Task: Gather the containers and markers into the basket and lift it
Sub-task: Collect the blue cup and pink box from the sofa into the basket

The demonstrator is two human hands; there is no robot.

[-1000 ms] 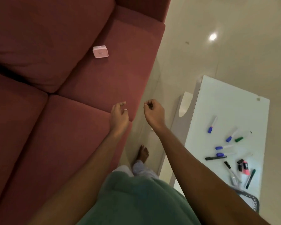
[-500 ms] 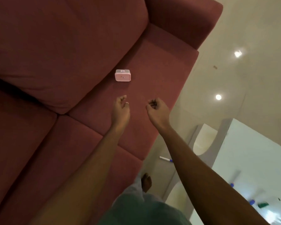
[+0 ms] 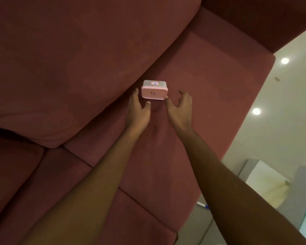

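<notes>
Container, head view: pink body, pale lid, small labels; it rests on the sofa seat cushion, between the two hands and just beyond their fingertips. The left hand is spread, fingers straight, alongside the container's left face; contact on that side cannot be resolved. The right hand is spread with fingers loosely bent; its thumb tip sits at the container's near right corner and appears to touch it. Neither hand is closed round the container; neither holds anything.

A marker, white with a blue end, lies on the floor well behind the right hand, close beside that forearm at the sofa's front edge. The basket is out of view.

Progress assessment: early stage; the container is not yet gripped or lifted. Judged outstanding: grip this container; carry it to the basket; collect the floor marker and any further items; lift the basket. Nothing visible confirms that any item is already stowed.
</notes>
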